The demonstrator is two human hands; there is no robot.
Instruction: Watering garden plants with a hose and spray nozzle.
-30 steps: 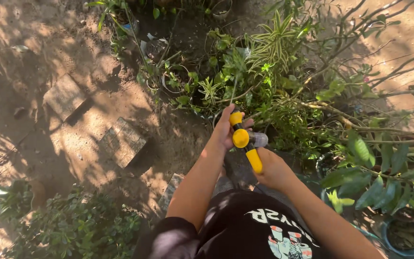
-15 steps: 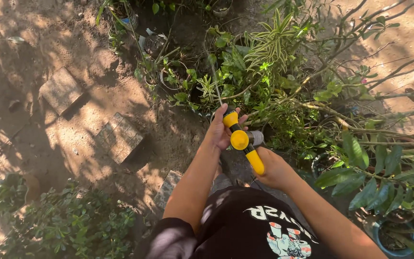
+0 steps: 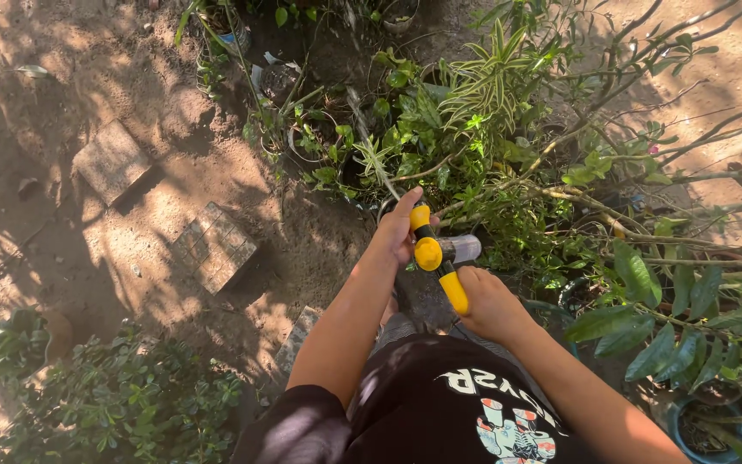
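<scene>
A yellow and black hose spray nozzle with a clear side piece is held out in front of me. My left hand grips its front end near the yellow tip. Around its yellow rear handle my right hand is closed. A thin jet of water leaves the tip toward the potted green plants ahead.
Bare sandy ground lies to the left with two concrete paving blocks and a third. Low shrubs grow at the lower left. Thin branches and leafy pots crowd the right side.
The nozzle and both hands have shifted slightly; the water jet now points further left toward the pots. The view has moved a little.
</scene>
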